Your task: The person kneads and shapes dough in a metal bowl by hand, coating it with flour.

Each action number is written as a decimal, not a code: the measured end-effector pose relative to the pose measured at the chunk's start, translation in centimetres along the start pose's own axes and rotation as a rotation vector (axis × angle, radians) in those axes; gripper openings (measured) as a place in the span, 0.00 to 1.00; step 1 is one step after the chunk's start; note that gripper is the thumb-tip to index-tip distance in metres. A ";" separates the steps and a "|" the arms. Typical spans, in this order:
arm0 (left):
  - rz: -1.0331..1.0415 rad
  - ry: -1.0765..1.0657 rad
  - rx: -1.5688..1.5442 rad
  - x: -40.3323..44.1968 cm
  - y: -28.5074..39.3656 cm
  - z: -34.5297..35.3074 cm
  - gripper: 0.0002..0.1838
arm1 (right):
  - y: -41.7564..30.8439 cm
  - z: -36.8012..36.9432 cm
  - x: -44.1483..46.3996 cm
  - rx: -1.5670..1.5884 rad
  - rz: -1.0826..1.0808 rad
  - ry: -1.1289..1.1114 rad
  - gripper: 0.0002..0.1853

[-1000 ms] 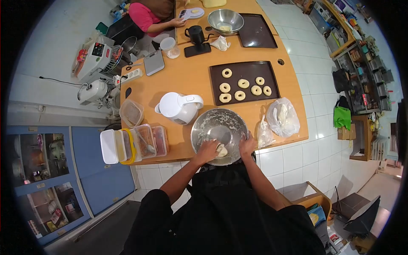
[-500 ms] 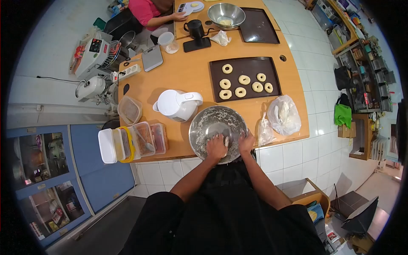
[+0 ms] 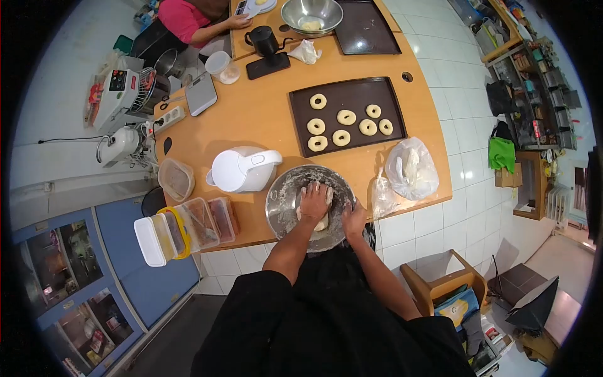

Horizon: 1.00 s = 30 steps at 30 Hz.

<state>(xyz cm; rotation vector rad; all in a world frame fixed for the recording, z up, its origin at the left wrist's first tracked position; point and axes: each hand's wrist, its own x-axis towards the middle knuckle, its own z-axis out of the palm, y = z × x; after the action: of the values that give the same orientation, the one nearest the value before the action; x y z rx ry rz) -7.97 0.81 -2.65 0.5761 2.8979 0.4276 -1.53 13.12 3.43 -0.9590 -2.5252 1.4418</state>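
Since half a second ago, our left hand [image 3: 314, 202] has pushed forward inside the steel bowl [image 3: 292, 220], from its near side to about its middle, and our view has shifted a little. Its fingers are stretched out, pointing away from us and slightly parted, laid over the dough [image 3: 322, 224] rather than closed around it; we cannot tell how the palm meets it. We see the pale lump low in the bowl, showing beside the fingers and below the wrist, while bits cling to the inner wall. Our right hand [image 3: 354, 220] has its fingers bent over the bowl's right rim, gripping it. Just left of the bowl we have a white lidded jug [image 3: 242, 169], and to the right lie a small plastic bag [image 3: 383, 198] and a larger clear bag [image 3: 411, 169] with pale contents. Beyond the bowl, on the wooden table [image 3: 264, 116], our dark tray [image 3: 355, 96] carries eight dough rings [image 3: 346, 117]. Plastic containers [image 3: 201, 220] stand together at the left near edge. Across from us, another person in a pink sleeve [image 3: 179, 22] has a hand by a white scale [image 3: 256, 9].
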 end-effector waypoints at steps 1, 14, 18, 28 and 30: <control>-0.002 0.013 -0.025 0.1 -0.1 0.0 0.26 | 0.1 0.1 0.0 -0.023 0.001 -0.006 0.12; -0.268 0.112 -0.362 -1.5 -1.5 -0.4 0.29 | 0.6 0.4 -0.2 -0.064 -0.055 0.054 0.12; -0.347 0.009 -0.102 -5.5 0.7 -2.0 0.37 | -0.3 0.5 -0.2 -0.050 -0.028 0.059 0.12; -0.233 -0.170 -0.313 -8.9 1.6 -6.2 0.32 | 0.0 1.3 -0.2 -0.092 -0.066 0.119 0.10; -0.201 -0.233 -0.267 -9.2 2.6 -8.5 0.30 | 0.1 1.2 -0.2 -0.101 -0.067 0.131 0.10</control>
<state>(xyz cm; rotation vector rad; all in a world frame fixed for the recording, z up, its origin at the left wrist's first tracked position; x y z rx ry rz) -0.42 -2.58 7.09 0.2697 2.5861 0.6551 -1.76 12.16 2.70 -0.9402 -2.5293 1.2024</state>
